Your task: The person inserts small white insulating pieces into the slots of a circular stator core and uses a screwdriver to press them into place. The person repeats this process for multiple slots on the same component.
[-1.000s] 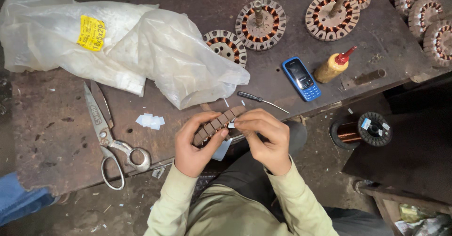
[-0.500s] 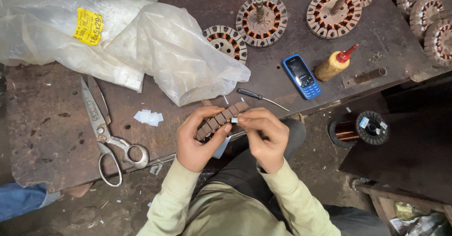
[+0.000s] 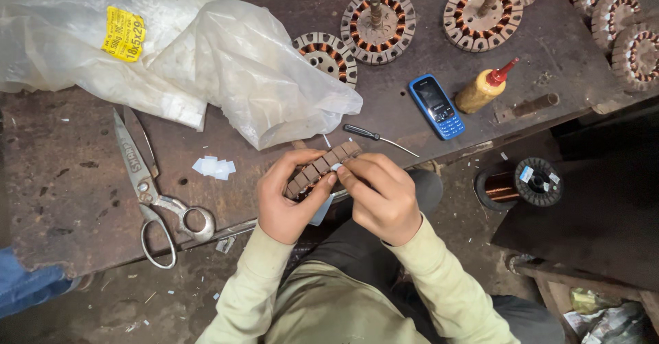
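At the near edge of the desk [image 3: 82, 207], the left hand [image 3: 285, 203] cradles a slotted stator core [image 3: 322, 169] edge-on, fingers wrapped under it so the slots face up. The right hand [image 3: 381, 196] pinches closed at the core's rim, apparently on a small pale slip, too small to make out. Scissors [image 3: 154, 193] lie at nine o'clock from the hands, with cut paper bits [image 3: 214, 167] between. A screwdriver [image 3: 374, 136] sits just beyond at twelve o'clock, a blue phone [image 3: 436, 106] and a glue bottle [image 3: 486, 87] at one o'clock. Wound stators [image 3: 377, 25] stand farther back; one is half hidden under the plastic bag [image 3: 226, 76].
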